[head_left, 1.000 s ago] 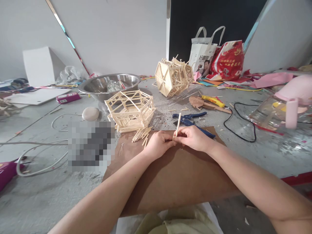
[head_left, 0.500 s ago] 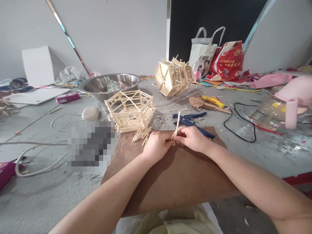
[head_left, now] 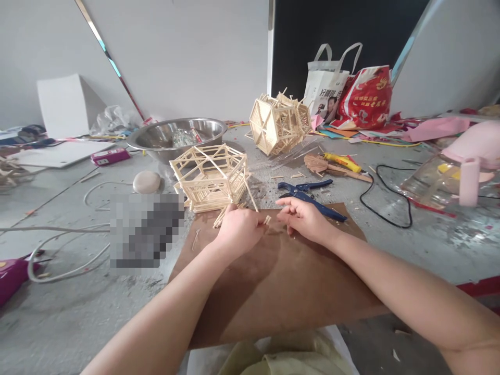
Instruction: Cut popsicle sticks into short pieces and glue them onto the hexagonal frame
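Note:
My left hand is closed, pinching several short wooden sticks between thumb and fingertips. One longer stick slants up behind that hand, near the open-topped stick frame; whether the fingers also grip it I cannot tell. Cut sticks lie partly hidden behind the left hand. My right hand is open just to the right of the pinched pieces, its fingers apart and holding nothing. Both hands hover over a brown board. Blue-handled cutters lie just beyond the right hand.
Behind the frame sits a steel basin. A larger stick model stands farther back. A yellow-handled tool and black cord lie to the right, near a clear jug with a pink lid. A white cable loops at left.
My right hand has let go of the upright stick and opened. My left hand has shifted slightly left, with short pieces now showing at its fingertips; a longer stick now slants behind it.

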Tool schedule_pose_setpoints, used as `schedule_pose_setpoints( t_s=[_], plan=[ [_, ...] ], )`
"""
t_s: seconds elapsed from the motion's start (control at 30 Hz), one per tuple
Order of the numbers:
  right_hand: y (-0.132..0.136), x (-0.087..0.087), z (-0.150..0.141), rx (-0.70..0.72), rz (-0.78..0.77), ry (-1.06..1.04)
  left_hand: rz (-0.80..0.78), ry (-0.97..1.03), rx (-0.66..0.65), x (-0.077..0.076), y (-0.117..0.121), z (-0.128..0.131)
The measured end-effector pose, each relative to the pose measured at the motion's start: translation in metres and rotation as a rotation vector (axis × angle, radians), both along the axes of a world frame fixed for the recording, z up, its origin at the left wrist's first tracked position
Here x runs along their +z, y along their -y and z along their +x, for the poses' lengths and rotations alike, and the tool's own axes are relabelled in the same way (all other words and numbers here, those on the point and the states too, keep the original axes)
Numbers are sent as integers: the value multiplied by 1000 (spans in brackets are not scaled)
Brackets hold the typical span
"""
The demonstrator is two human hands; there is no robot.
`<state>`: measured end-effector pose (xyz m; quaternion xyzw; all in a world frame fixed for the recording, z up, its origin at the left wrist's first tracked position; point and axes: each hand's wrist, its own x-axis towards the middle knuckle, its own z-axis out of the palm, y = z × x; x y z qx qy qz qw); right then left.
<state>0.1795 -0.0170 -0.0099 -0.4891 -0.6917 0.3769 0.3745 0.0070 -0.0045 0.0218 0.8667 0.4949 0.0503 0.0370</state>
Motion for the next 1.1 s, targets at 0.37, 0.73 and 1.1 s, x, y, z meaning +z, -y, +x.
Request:
schedule_pose_setpoints(
  t_s=[0.37,0.73,1.1],
  plan=[
    [-3,-3,-3,89,284,466,74,-295,252,15,-12,-18],
    [-3,-3,-1,134,257,503,45,-125,204,-8,-7,9],
    [-4,-3,0,148,273,400,-104,-84,143,-7,-5,8]
  ],
)
